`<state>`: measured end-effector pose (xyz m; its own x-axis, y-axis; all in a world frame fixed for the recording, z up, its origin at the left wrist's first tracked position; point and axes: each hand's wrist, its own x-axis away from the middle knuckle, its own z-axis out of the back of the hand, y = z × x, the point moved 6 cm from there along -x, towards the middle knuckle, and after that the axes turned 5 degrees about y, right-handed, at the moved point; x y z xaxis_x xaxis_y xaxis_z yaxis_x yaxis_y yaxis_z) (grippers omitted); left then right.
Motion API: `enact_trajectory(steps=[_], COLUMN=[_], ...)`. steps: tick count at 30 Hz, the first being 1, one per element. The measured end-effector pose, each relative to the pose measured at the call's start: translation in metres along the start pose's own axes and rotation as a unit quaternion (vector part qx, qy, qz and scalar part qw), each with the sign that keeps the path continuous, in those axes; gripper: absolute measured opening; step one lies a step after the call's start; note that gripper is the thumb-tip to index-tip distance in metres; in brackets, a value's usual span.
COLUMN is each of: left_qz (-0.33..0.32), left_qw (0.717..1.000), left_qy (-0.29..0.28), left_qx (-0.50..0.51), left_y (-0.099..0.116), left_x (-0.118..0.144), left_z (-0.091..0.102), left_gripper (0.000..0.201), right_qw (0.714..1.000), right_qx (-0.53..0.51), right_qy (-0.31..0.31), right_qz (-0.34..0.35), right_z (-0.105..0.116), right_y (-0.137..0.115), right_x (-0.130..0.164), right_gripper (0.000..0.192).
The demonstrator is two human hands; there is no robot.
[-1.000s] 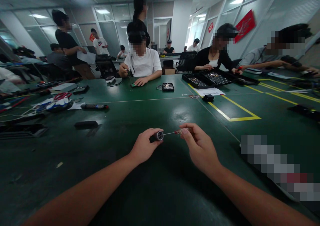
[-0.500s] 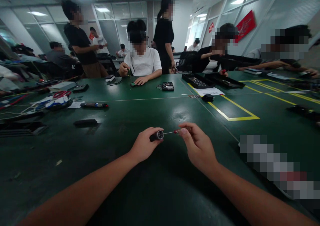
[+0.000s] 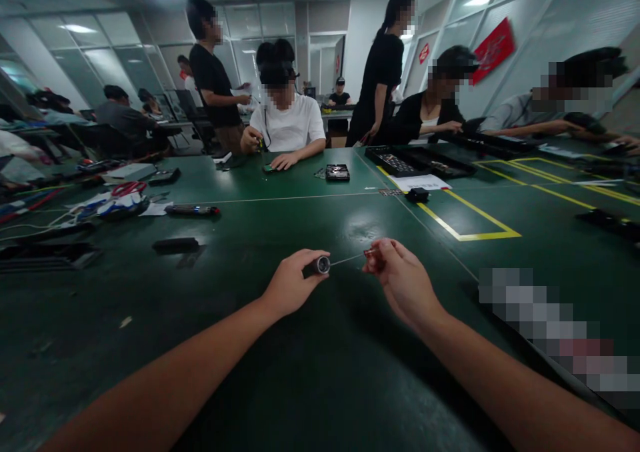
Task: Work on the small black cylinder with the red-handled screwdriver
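Observation:
My left hand [image 3: 290,282] grips a small dark cylinder with a silver end [image 3: 319,265] just above the green table [image 3: 300,385]. My right hand [image 3: 400,279] pinches the red handle of a thin screwdriver [image 3: 367,255]. Its metal shaft [image 3: 346,260] runs left and slightly down to the cylinder's silver end. Both hands hover a little above the table, close together in the middle of the view.
A black bar [image 3: 176,245] lies to the left, a dark pen-like tool [image 3: 193,209] and red scissors [image 3: 127,188] beyond it. Black trays [image 3: 400,162] and a yellow-taped rectangle [image 3: 465,215] lie at the right. Several people sit or stand across the table.
My right hand has pulled slightly right and up, so more of the screwdriver's shaft shows between the hands. Two standing people in the background have walked to the right.

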<state>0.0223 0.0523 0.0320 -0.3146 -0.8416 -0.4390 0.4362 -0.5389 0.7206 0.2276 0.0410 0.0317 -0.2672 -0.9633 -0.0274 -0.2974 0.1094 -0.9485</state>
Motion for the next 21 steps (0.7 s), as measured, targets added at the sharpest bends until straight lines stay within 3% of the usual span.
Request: enact_trajectory(steps=[9, 16, 21], left_qz=[-0.005, 0.005, -0.018], left_qw=[1.0, 1.0, 1.0], left_qy=[-0.002, 0.002, -0.004], left_qx=[0.002, -0.016, -0.014], left_y=[0.003, 0.003, 0.002], left_x=[0.002, 0.002, 0.002], left_z=[0.0, 0.001, 0.0], left_gripper=[0.038, 0.039, 0.04], right_qw=[0.979, 0.911, 0.876], right_qx=[0.144, 0.298, 0.354], right_qy=[-0.006, -0.063, -0.101], right_qz=[0.142, 0.277, 0.313], right_z=[-0.003, -0.014, -0.019], right_y=[-0.011, -0.031, -0.037], right_x=[0.01, 0.032, 0.039], right_gripper=[0.03, 0.019, 0.016])
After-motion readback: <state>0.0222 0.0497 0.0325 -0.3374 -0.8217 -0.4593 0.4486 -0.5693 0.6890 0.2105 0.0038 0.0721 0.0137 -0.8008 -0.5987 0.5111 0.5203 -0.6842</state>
